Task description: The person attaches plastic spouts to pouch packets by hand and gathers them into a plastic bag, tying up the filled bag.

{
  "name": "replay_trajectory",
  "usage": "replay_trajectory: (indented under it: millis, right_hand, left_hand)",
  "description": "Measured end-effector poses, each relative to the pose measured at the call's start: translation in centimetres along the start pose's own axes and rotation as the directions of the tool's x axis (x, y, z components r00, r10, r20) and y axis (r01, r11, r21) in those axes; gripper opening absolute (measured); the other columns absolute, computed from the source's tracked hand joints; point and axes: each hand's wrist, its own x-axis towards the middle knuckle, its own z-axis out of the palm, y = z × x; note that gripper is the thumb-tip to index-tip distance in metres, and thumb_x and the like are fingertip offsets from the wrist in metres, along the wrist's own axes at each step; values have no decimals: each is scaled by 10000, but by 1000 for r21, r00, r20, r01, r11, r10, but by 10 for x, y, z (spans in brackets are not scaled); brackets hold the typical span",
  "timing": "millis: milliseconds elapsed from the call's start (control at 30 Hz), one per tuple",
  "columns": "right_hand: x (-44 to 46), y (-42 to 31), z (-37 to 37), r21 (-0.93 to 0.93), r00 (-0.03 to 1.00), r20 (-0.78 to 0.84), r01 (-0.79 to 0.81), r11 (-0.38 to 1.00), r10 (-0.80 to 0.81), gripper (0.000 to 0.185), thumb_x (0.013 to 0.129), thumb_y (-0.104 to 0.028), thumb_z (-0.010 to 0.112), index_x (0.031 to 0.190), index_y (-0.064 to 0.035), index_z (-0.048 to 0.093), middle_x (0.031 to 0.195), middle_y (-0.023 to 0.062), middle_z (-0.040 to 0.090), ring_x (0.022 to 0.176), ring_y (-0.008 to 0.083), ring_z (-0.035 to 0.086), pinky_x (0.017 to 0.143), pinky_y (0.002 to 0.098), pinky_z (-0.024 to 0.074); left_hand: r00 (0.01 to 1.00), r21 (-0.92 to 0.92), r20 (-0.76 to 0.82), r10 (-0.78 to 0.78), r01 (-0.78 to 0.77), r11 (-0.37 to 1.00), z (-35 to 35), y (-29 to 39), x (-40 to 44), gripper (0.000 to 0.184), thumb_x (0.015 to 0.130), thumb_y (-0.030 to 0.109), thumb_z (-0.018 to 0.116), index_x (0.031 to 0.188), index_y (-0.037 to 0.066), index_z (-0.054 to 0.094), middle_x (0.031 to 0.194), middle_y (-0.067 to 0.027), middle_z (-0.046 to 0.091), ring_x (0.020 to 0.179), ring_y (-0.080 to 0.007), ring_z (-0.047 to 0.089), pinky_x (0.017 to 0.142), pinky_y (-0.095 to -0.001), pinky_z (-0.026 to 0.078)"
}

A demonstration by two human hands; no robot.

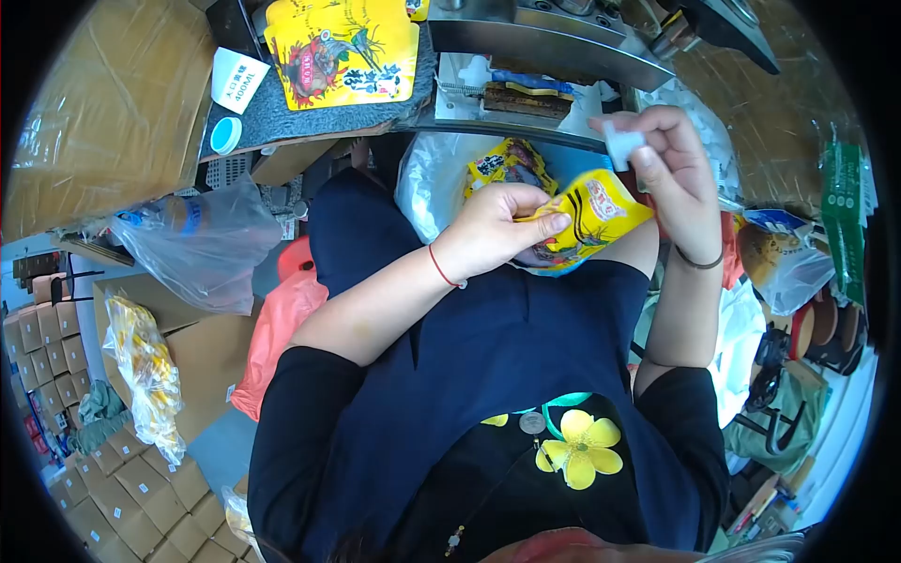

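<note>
My left hand (516, 220) pinches a yellow printed pouch (603, 218) between thumb and fingers, above my lap. My right hand (678, 169) is raised just beyond the pouch's right end. Between its thumb and fingers is a small white plastic spout (621, 145), slightly blurred and apart from the pouch. Behind my left hand, another yellow pouch (507, 167) lies in a clear plastic bag (427, 183) below the bench edge. A stack of flat yellow pouches (343, 52) rests on the bench at upper left.
A metal machine (554, 42) stands ahead, with a brown block (527, 100) in its recess. On the left are a white paper label (237, 81), a teal-topped cap (225, 135) and a hanging clear bag (202, 235). More white parts (690, 113) are piled at right.
</note>
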Motion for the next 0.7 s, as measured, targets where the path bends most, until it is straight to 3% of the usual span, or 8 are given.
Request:
replay_trajectory:
  millis: [67,233,367,400,433,500,600,700]
  right_hand:
    - [-1,6,-4,-66,995,63,-72,995,76,194,1038,-130,552,1187,-8,529,1166,104,671,1113,137,629,945,275,481]
    - [-11,-6,-23,-211,933,221,-241,948,286,188,1051,-158,524,1165,-10,543,1115,82,661,1022,93,614,883,246,479]
    - [-6,-9,-21,-334,963,216,-80,939,159,296,1053,-234,519,1231,3,541,1080,86,674,992,158,635,876,298,492]
    - [0,-10,-33,-581,978,191,47,812,80,319,1031,-253,546,1253,-25,563,1103,128,663,990,227,641,872,330,499]
    - [-1,-19,-37,-745,975,-90,-203,636,205,322,1026,-258,540,1255,-37,586,1222,165,625,1090,307,640,944,375,482]
    - [-4,8,-82,-984,984,-181,-181,1,6,266,986,-208,573,1220,-84,605,1152,210,614,1060,398,623,896,432,494]
    - [-8,34,-112,-976,938,-217,-218,-27,271,249,937,-133,600,1182,-86,608,1089,226,601,1033,456,588,849,486,488]
    - [-2,61,-119,-984,974,-150,-165,73,171,253,892,-115,643,1139,-67,620,1023,211,604,956,432,624,822,498,508]
  left_hand:
    - [993,-161,49,-105,112,981,3,14,-4,342,996,264,669,1179,-25,676,1042,-57,725,883,-91,668,792,-256,564]
    - [993,-173,85,-86,100,980,-1,-1,-1,367,1008,301,648,1200,-12,663,1092,-63,722,999,-110,661,912,-273,526]
    - [969,-184,165,-184,214,959,0,4,0,309,994,184,660,1232,-12,642,1176,-90,711,1062,-151,671,959,-305,527]
    - [965,-157,175,-194,222,962,-2,3,0,300,986,150,664,1235,-15,640,1184,-98,710,1060,-155,676,958,-312,532]
    - [962,-131,181,-203,229,965,-4,1,0,294,978,117,669,1237,-19,638,1192,-105,709,1057,-159,682,957,-319,537]
    - [979,-242,115,-166,189,952,-13,-6,7,312,934,31,685,1233,-40,633,1201,-139,705,1043,-184,698,948,-345,555]
    - [996,-371,-6,-93,84,925,-31,4,18,330,902,3,695,1219,-62,629,1188,-154,705,1039,-202,700,937,-356,562]
    - [993,-336,-66,-102,74,939,-49,19,34,317,906,7,684,1212,-58,630,1165,-149,709,1009,-202,706,925,-354,566]
